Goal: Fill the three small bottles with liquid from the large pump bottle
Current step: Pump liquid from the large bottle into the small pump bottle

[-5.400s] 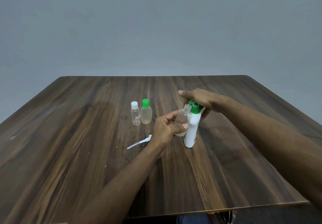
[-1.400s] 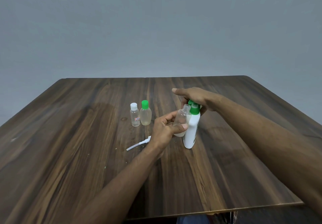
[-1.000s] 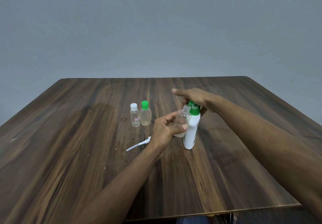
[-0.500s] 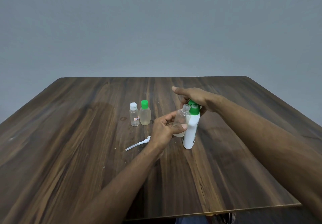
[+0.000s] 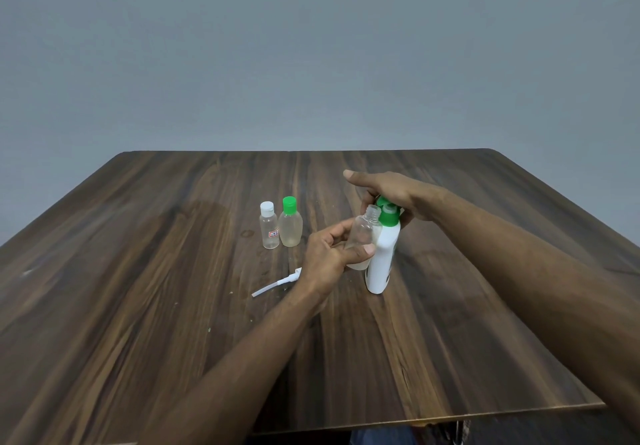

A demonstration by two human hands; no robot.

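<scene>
The white pump bottle (image 5: 381,261) with a green pump head stands on the wooden table (image 5: 138,306). My right hand (image 5: 388,191) rests on top of its pump, thumb stretched out. My left hand (image 5: 329,254) grips a clear, uncapped small bottle (image 5: 363,233), tilted with its mouth against the pump's nozzle; pale liquid lies at its bottom. To the left stand two capped small bottles side by side: a clear one with a white cap (image 5: 268,225) and a yellowish one with a green cap (image 5: 290,222).
A white spray cap with its long dip tube (image 5: 275,284) lies on the table just left of my left wrist. Small drops and crumbs dot the wood near it. The table's near edge (image 5: 433,422) runs below my arms.
Almost nothing differs. Both hands stay on the pump bottle and the small bottle; the pump head sits at slightly varying heights between frames.
</scene>
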